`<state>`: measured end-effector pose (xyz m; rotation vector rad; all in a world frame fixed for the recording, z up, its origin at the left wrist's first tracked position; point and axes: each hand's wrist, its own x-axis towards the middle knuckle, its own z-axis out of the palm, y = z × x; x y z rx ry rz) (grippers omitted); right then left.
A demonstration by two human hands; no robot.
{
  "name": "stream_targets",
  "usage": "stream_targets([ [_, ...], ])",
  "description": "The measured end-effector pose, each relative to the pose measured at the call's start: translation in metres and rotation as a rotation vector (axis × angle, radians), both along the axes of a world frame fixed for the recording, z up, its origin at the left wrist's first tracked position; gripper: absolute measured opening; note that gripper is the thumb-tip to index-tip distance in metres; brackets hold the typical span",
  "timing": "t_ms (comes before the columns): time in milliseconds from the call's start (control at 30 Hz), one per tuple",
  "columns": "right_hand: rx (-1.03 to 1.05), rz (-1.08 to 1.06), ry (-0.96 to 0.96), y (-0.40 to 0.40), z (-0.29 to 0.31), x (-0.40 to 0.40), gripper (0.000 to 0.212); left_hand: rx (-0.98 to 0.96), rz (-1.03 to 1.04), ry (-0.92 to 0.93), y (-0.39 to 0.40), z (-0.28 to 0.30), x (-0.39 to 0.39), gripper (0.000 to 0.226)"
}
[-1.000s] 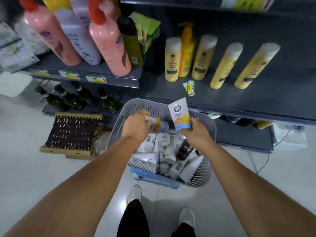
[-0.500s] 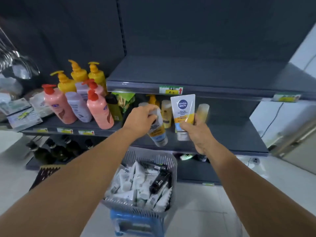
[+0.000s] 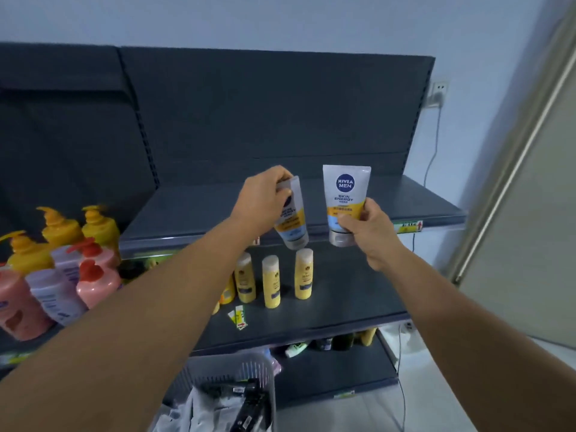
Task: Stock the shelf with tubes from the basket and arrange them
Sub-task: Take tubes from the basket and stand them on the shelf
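Grey shelf [image 3: 311, 204] behind; left hand [image 3: 261, 202] grips half-hidden tube [image 3: 293, 226]; right hand [image 3: 364, 229] grips upright tube [image 3: 346, 194].

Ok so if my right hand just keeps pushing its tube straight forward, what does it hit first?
Probably nothing before the shelf's back panel. The right hand holds its tube upright over the bare upper shelf, though depth is hard to judge here.

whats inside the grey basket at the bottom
The grey basket holds white tubes and a black tube. The left forearm and the frame edge hide the rest.
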<state>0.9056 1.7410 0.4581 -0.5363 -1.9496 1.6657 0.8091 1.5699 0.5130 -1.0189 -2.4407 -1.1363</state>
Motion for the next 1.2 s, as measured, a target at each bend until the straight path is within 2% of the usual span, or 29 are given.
stream_targets([
  [300, 0.053, -0.084, 0.055, 0.129, 0.004, -0.036, 0.027, -0.007, -0.018, 0.031, 0.121, 0.002, -0.045, 0.022],
  [633, 0.127, 0.005, -0.108, 0.276, -0.025, -0.108, 0.03, -0.043, 0.043, -0.062, 0.278, -0.03, -0.124, 0.029],
  [767, 0.129, 0.072, -0.142, 0.302, -0.037, -0.125, 0.033, 0.073, 0.085, -0.088, 0.305, -0.038, -0.138, 0.031],
  [833, 0.117, 0.086, -0.151, 0.307, -0.042, -0.129, 0.033, 0.192, 0.062, -0.163, 0.309, -0.047, -0.141, 0.049],
  [900, 0.107, 0.093, -0.153, 0.311, -0.046, -0.133, 0.033, 0.317, 0.049, -0.322, 0.308, -0.061, -0.145, 0.075],
  [933, 0.114, 0.096, -0.155, 0.312, -0.047, -0.134, 0.033, 0.332, 0.054, -0.39, 0.306, -0.07, -0.146, 0.08],
  [1000, 0.149, 0.109, -0.177, 0.314, -0.048, -0.137, 0.035, 0.247, 0.057, -0.466, 0.305, -0.086, -0.149, 0.07],
  [1100, 0.19, 0.145, -0.231, 0.316, -0.047, -0.138, 0.042, 0.07, 0.044, -0.454, 0.311, -0.093, -0.15, 0.042],
  [1200, 0.225, 0.156, -0.265, 0.318, -0.048, -0.142, 0.042, 0.022, 0.05, -0.449, 0.325, -0.09, -0.155, 0.039],
])
